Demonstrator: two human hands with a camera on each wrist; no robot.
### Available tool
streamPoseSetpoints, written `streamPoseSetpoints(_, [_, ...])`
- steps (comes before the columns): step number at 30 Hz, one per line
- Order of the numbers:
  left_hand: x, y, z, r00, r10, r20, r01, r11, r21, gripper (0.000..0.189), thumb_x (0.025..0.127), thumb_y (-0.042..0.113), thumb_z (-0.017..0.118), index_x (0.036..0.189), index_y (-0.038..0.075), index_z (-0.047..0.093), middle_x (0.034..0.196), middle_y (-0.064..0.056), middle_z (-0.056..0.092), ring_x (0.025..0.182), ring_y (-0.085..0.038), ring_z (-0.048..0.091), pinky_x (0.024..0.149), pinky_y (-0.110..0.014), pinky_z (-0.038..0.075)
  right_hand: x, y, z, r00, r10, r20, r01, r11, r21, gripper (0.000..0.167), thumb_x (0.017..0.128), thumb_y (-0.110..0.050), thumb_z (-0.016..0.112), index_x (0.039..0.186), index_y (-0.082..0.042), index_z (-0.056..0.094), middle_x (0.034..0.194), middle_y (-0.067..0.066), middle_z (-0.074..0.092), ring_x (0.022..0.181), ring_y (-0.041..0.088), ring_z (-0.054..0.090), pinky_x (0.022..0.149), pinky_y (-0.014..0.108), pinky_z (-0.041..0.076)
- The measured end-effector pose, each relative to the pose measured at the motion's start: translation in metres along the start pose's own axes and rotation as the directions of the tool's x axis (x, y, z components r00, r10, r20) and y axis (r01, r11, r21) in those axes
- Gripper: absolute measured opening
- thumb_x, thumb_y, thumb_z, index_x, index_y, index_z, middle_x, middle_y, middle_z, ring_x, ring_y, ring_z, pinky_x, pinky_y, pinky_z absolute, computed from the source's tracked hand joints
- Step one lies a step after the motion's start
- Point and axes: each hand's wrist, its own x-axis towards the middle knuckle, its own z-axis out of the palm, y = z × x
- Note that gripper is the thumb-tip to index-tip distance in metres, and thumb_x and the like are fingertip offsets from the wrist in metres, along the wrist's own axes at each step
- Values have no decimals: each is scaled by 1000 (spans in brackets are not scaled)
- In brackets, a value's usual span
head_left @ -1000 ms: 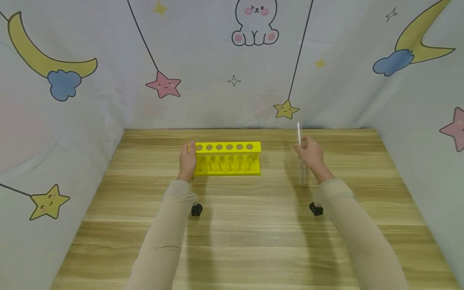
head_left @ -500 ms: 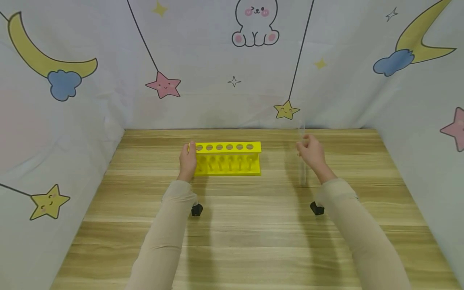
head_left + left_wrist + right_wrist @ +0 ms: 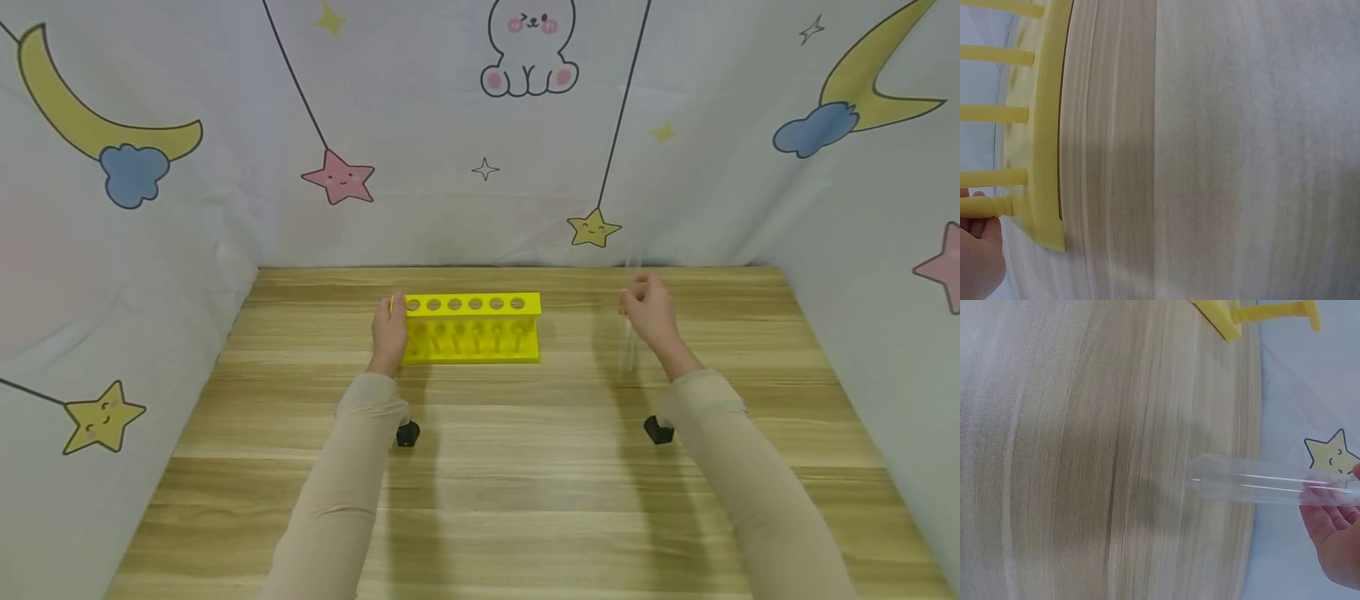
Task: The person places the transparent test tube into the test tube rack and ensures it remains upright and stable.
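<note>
A yellow test tube rack [image 3: 472, 306] with a row of round holes along its top stands towards the back of the wooden table. My left hand [image 3: 388, 335] grips its left end; in the left wrist view the fingers curl round the rack's end post [image 3: 985, 207]. To the right of the rack, my right hand [image 3: 651, 312] pinches a clear test tube [image 3: 628, 354] between thumb and fingers. The right wrist view shows the tube [image 3: 1241, 479] upright, rounded end down, close over the table. It looks see-through, with nothing visible inside.
The wood-grain table [image 3: 525, 483] meets a white cloth backdrop [image 3: 420, 108] printed with stars, moons and a bear at the back and on both sides. A black wrist camera [image 3: 407, 434] sits below the left wrist, another black camera [image 3: 658, 430] below the right.
My right hand has shifted slightly right and away from me with the test tube, whose bright reflection has faded. The left hand and the rack have stayed in place.
</note>
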Motion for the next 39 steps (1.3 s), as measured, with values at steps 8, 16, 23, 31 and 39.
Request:
streamPoseSetpoints(8, [-1,1,-1,1000,-1,8,1,1000,14,46,94,48,23,94,5,39,77,-2,30,72,-16,31,64,-27,28,0,-2,-3,1000,14,-21,-13,999,31,39,87,-15,44,121,1,35,91,17,59,71,16,57,53,21,40])
streamPoseSetpoints(16, [-1,1,-1,1000,-1,11,1,1000,6,46,93,48,23,93,5,38,77,-3,29,72,-18,31,65,-28,28,-2,-4,-3,999,-10,-49,15,996,88,24,83,-13,44,105,-6,37,76,2,54,69,13,56,50,22,37])
streamPoseSetpoints(23, [-1,0,0,1000,5,10,-5,1000,-2,48,93,50,23,95,4,39,78,-3,30,73,-18,31,65,-28,28,-4,-9,-1,997,-42,-71,54,983,176,18,84,-13,46,101,-10,38,78,10,54,63,3,52,54,20,38])
streamPoseSetpoints(31, [-1,1,0,1000,-8,13,8,1000,0,50,93,49,22,102,3,40,81,-3,32,77,-18,33,67,-28,29,-7,-12,2,994,-61,-91,81,966,246,15,85,-13,48,97,-15,40,75,3,52,74,12,60,64,16,43])
streamPoseSetpoints(39, [-1,2,0,1000,-12,13,12,1000,0,48,94,48,23,99,3,39,80,-3,30,77,-18,32,67,-28,29,-7,-12,4,989,-97,-111,119,970,214,18,86,-14,49,101,-12,41,74,-6,52,65,-2,53,63,17,41])
